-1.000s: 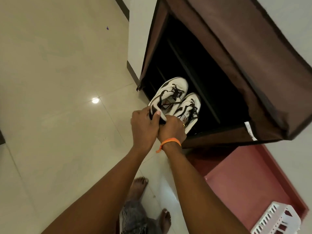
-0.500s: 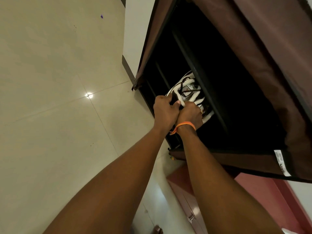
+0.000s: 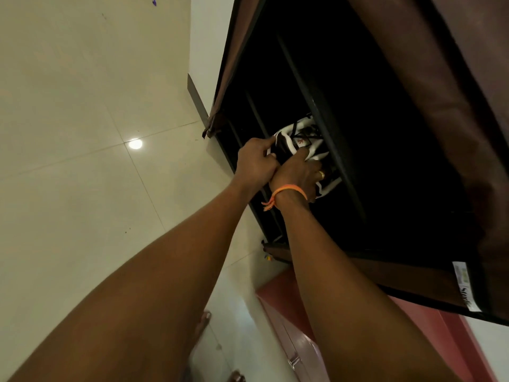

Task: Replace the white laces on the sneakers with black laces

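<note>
Sneakers [image 3: 300, 144] on dark shelf inside brown fabric shoe rack [image 3: 429, 111], directly under both grips | left hand [image 3: 254, 164] pinches near shoe's collar; right hand [image 3: 298, 172] curls over the pair | step: stowing pair, laces apparently black | next: likely let go, withdraw past rack frame.

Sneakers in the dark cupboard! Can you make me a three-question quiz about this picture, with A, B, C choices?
1. Where are the sneakers?
A. on the tiled floor
B. inside the brown cabinet
C. on the pink cupboard

2. What colour is the wristband?
A. orange
B. green
C. blue

3. What is the left hand doing?
A. hanging free
B. gripping a sneaker
C. pressing the floor

Answers: B, they sit among the dark shelves; A, an orange band circles the right wrist; B, its fingers curl round the sneaker's edge.
</note>
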The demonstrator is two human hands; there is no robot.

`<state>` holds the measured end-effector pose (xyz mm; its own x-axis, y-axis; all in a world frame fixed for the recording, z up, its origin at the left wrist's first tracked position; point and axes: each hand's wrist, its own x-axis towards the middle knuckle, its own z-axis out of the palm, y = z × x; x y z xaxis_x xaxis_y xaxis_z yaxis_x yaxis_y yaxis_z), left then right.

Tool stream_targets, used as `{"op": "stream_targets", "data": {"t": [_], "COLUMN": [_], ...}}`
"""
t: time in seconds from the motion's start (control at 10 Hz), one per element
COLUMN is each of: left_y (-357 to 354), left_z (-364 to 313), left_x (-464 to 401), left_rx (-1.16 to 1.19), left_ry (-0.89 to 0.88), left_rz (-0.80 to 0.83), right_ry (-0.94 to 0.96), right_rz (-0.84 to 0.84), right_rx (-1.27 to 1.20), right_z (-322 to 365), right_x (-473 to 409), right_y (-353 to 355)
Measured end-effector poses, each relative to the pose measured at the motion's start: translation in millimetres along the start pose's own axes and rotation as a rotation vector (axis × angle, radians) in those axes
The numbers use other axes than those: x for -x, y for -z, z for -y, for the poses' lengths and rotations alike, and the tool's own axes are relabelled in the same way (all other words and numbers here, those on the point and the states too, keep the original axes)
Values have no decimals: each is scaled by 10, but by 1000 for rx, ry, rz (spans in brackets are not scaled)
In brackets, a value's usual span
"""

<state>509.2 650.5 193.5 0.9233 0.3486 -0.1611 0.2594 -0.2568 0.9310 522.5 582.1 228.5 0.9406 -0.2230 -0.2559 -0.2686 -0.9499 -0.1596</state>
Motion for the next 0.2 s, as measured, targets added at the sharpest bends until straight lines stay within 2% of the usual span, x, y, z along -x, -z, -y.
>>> {"op": "stream_targets", "data": {"t": [0.1, 0.2], "left_y": [106, 249], "left_z": [-105, -276], "left_x": [205, 510], "left_rx": [73, 29], "left_ry": [81, 75], "left_rz": [38, 19], "right_ry": [13, 28], "right_rz": [17, 12], "right_rx": [12, -33], "right_z": [-7, -94], "right_x": [308, 652], "right_y": [23, 88]}}
